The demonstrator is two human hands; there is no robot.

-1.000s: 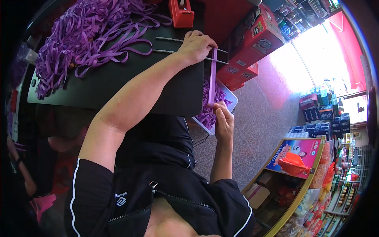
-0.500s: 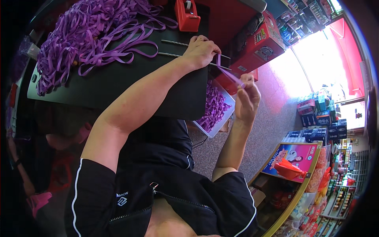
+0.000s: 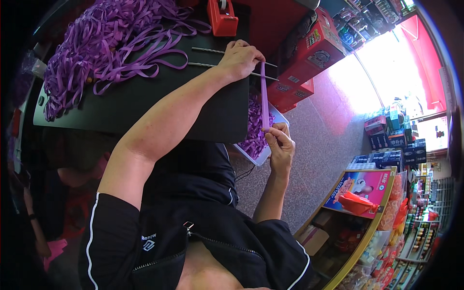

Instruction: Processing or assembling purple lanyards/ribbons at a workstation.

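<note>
My left hand (image 3: pixel 240 60) is over two thin metal rods (image 3: pixel 270 77), which have a twisted surface and stick out past the right edge of the black tabletop (image 3: pixel 169 106). Its fingers are closed at the upper end of a purple ribbon (image 3: pixel 264 99), beside the rods. Lower and to the right, off the table, my right hand (image 3: pixel 281 147) pinches the ribbon's other end. Between the two hands the strip runs nearly straight down. How the ribbon passes around the rods is partly hidden by my left fingers.
A big heap of purple ribbon (image 3: pixel 111 43) covers the table's far left. Beside it stands a red tape dispenser (image 3: pixel 223 19). Below the table edge, a pale bin (image 3: pixel 258 157) holds more purple ribbon pieces. Red boxes (image 3: pixel 304 48) stand at right; a display cabinet (image 3: pixel 357 193) is at lower right.
My right hand has moved down and left, drawing the ribbon from a slant to a longer, nearly vertical strip. My left hand stays at the rods; the whole view has shifted slightly.
</note>
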